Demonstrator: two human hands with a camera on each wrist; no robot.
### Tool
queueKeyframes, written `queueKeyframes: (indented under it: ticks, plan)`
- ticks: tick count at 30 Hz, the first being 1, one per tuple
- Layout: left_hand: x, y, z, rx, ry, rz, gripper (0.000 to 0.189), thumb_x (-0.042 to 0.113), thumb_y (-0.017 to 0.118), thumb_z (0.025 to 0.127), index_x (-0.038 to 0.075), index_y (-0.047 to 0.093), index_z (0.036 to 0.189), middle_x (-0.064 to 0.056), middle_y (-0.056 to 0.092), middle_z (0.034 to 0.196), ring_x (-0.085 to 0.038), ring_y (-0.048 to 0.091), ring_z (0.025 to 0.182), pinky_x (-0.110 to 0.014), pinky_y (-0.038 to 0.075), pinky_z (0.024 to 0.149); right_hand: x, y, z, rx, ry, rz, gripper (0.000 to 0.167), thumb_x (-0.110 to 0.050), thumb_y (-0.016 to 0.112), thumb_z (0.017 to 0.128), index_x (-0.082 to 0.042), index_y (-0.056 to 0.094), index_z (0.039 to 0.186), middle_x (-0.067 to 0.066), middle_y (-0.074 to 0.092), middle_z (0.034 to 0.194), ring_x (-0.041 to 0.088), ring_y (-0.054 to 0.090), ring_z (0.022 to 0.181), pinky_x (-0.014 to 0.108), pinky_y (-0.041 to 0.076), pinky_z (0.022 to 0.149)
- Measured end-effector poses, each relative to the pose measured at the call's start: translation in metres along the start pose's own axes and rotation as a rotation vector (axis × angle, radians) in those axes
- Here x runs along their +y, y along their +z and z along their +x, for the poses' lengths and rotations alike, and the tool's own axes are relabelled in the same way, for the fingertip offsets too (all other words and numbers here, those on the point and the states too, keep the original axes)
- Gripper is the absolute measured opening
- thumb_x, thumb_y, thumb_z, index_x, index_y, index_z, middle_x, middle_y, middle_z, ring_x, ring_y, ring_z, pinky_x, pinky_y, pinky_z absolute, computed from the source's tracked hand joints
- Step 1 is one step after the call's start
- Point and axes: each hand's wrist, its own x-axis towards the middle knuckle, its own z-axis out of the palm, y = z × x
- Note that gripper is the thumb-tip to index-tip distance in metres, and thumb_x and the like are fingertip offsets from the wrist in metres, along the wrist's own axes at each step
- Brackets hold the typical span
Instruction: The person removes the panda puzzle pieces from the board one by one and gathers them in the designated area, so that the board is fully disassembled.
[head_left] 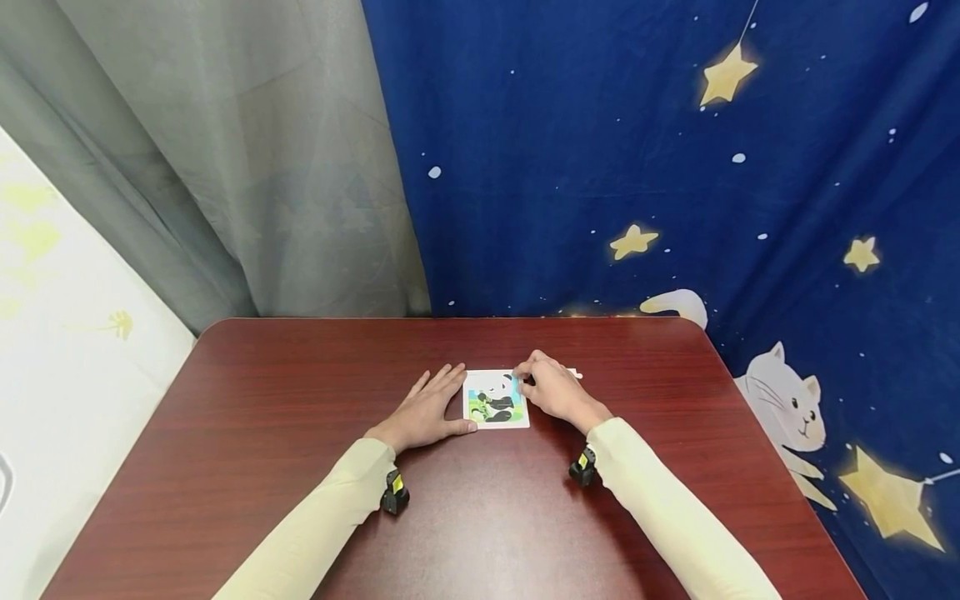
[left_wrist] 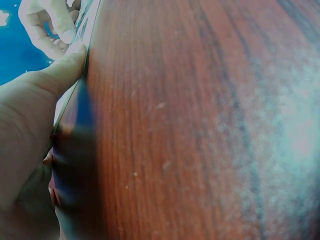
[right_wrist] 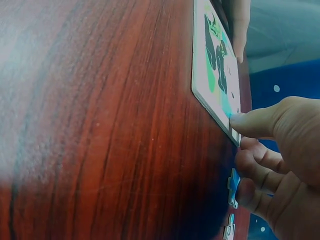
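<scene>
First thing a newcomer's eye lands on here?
Probably the bright panda puzzle, on the dark red table between the left hand and right hand. Next, the deep blue curtain behind, with yellow stars and, at the right, a white cat.

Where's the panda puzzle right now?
In the head view, the panda puzzle lies flat on the reddish-brown table, between the person's hands: the left hand at its left edge, the right hand by its upper right corner.
</scene>
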Motion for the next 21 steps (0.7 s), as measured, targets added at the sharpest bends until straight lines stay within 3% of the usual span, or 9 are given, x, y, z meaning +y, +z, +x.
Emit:
queueKeyframes:
  ticks: [12, 21]
  plan:
    - [-0.0047, 0.0018, 0.0027, 0.022, 0.02, -0.036, 0.102, 0.06, 0.072, 0.095, 0.004, 0.028, 0.169, -0.011, 0.021, 0.18, -0.034, 0.014, 0.169, -0.061, 0.007, 0.136, -0.0075, -0.0058, 0.0024, -0.077, 0.013, -0.032, 0.036, -0.022, 0.076, 0.1, -0.017, 0.075, 0.135, 0.003, 0.063, 0.11, 0.016, 0.054, 0.082, 0.031, 0.044, 0.071]
    - [-0.0021, 0.0018, 0.0009, 0.011, 0.005, 0.001, 0.101, 0.062, 0.07, 0.096, 0.007, 0.028, 0.169, -0.009, 0.021, 0.18, -0.032, 0.014, 0.169, -0.06, 0.009, 0.137, -0.0093, -0.0043, 0.0026, -0.088, 0.019, -0.038, 0.035, -0.022, 0.077, 0.099, -0.015, 0.073, 0.133, 0.007, 0.06, 0.117, 0.017, 0.057, 0.085, 0.033, 0.05, 0.074]
